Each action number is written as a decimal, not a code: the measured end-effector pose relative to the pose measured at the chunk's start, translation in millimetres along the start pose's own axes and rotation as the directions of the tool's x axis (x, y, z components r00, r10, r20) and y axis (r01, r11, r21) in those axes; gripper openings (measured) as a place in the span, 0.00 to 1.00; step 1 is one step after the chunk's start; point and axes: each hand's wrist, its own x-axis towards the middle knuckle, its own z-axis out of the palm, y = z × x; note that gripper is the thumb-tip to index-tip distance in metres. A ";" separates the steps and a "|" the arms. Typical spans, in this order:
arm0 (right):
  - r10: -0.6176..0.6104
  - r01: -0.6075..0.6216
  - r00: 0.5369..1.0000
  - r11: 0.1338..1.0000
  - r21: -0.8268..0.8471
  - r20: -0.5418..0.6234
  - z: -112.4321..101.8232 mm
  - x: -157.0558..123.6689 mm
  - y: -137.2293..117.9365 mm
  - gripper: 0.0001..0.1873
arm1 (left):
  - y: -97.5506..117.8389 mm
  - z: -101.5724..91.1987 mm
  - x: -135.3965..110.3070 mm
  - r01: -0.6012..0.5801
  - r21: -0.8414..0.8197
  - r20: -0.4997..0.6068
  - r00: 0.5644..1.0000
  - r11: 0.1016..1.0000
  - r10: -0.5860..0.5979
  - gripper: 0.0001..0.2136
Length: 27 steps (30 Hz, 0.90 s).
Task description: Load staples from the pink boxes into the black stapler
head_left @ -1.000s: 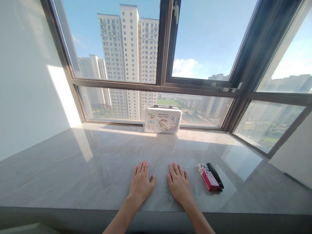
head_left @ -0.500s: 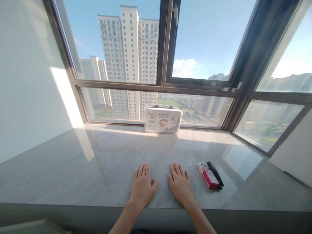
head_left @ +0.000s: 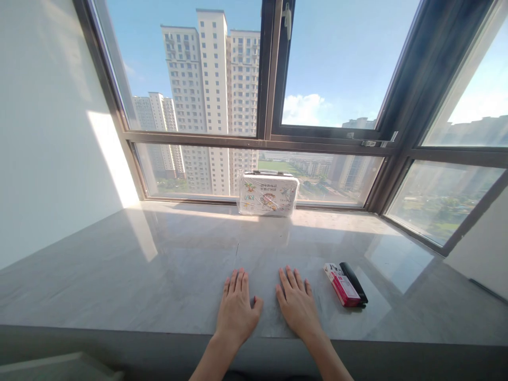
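My left hand [head_left: 237, 307] lies flat, palm down, on the grey marble sill [head_left: 138, 280], fingers stretched out and holding nothing. A little to its right my right hand [head_left: 297, 302] rests the same way, open and flat. Just right of that hand lie a small red and white box [head_left: 341, 284] and a black stapler-like object [head_left: 355, 282], side by side and untouched. Far back against the window stands a white case with cartoon pictures [head_left: 268, 193].
The sill runs to a white wall [head_left: 47, 159] on the left and dark-framed windows [head_left: 273, 135] at the back and right. Its front edge [head_left: 119, 338] is just under my wrists. Sunlit patches fall across the stone.
Both hands stay flat on the sill. The view has shifted slightly, so everything sits a little further right and the sill's front edge shows higher in the picture.
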 end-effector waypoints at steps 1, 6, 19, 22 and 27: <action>-0.003 0.003 1.000 1.000 0.000 0.000 0.4 -0.9 0.0 0.31 | 0.0 0.5 -0.9 -0.005 0.002 0.001 1.000 1.000 0.005 0.32; -0.012 0.012 1.000 1.000 0.001 -0.002 1.1 -5.0 -0.5 0.32 | 0.2 4.0 -3.5 -0.029 0.025 0.015 0.999 0.999 0.029 0.33; 0.003 -0.003 1.000 1.000 0.028 0.015 -9.2 -20.4 -2.9 0.31 | 4.6 14.2 25.6 -0.057 0.012 0.010 0.998 0.998 0.057 0.31; 0.013 -0.013 1.000 1.000 0.020 0.014 -11.9 -31.1 -4.3 0.30 | 7.9 19.2 41.1 -0.007 0.018 -0.009 1.000 1.000 0.007 0.31; 0.006 -0.006 1.000 1.000 -0.003 0.008 -15.9 -53.2 -6.3 0.30 | 11.7 24.4 58.5 0.121 0.013 -0.020 0.993 0.993 -0.121 0.34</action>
